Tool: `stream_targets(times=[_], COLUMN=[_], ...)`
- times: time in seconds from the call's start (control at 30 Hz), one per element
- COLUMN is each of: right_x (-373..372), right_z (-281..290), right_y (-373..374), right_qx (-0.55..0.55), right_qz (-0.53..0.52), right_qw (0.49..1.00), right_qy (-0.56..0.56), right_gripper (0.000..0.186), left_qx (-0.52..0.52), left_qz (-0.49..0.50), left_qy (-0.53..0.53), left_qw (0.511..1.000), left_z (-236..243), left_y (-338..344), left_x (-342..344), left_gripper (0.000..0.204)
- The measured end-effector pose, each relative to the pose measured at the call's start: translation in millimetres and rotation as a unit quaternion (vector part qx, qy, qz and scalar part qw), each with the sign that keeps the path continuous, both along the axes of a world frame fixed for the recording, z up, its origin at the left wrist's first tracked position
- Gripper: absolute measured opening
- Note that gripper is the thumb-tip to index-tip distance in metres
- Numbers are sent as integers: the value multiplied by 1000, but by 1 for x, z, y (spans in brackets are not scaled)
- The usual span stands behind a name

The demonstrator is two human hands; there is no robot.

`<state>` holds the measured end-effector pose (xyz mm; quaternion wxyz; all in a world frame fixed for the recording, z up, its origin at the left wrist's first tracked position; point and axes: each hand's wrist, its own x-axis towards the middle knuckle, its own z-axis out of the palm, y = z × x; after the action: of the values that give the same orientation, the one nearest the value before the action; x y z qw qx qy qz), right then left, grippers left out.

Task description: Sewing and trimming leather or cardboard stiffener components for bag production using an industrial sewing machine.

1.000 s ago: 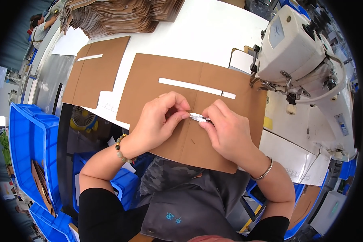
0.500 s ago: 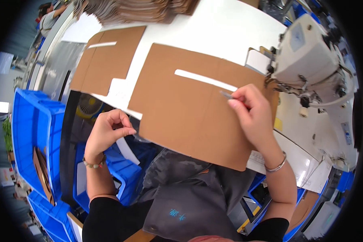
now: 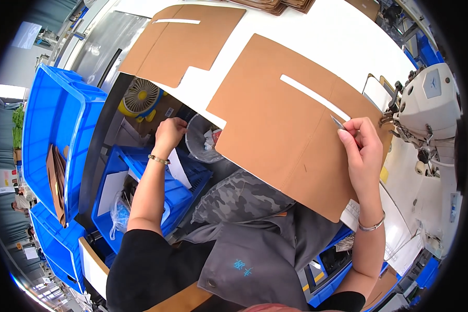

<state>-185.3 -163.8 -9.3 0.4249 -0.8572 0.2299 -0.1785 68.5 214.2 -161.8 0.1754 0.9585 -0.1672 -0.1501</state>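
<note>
A flat brown panel (image 3: 265, 114) with a white strip (image 3: 312, 95) near its far side lies on the white table, its near edge over my lap. My right hand (image 3: 363, 151) rests at the panel's right part, closed round a small pointed metal tool (image 3: 338, 122) of which only the tip shows. Below the table's left edge, my left hand (image 3: 170, 136) is beside a bin lined with clear plastic (image 3: 196, 145), with scraps inside. Its thumb and fingertips are pinched together; whatever they may hold is too small to see. A short dark mark (image 3: 305, 168) shows on the panel.
Another brown panel (image 3: 184, 44) lies at the far left of the white table (image 3: 338, 39). A stack of brown pieces (image 3: 268, 4) sits at the back. To the right stands a sewing machine (image 3: 426, 99). Blue crates (image 3: 96, 122) and a yellow-and-blue fan (image 3: 140, 98) are at the left.
My left hand has moved away from the panel's left edge to the lined bin. The view has swung left. My right hand still holds the tool over the panel.
</note>
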Motion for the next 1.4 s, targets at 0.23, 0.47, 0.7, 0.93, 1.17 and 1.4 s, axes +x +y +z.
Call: stream_targets(times=[0.23,0.47,0.7,0.93,1.17,1.4], right_x=[-1,0,-4,-13,-5,-5], right_z=[3,2,4,8,-1,-2], right_y=[-2,-3,-1,-3,-2,-2], right_qx=[-26,8,17,-71,-95,-91], right_qz=[1,11,26,27,35,39], right_qw=[1000,1000,999,995,994,993], right_qy=[-6,5,-26,-64,-45,-63], right_gripper=[12,16,14,15,16,16], left_qx=[-214,-345,-405,-464,-490,-284], left_qz=[-1,-99,-114,104,208,148], left_qy=[187,403,144,34,43,-88], left_qw=[959,842,896,879,845,943], left_z=[55,159,173,220,217,186], left_y=[-22,-86,-145,-91,20,64], left_x=[-18,-57,-60,51,212,283], left_gripper=[26,45,30,38,41,68])
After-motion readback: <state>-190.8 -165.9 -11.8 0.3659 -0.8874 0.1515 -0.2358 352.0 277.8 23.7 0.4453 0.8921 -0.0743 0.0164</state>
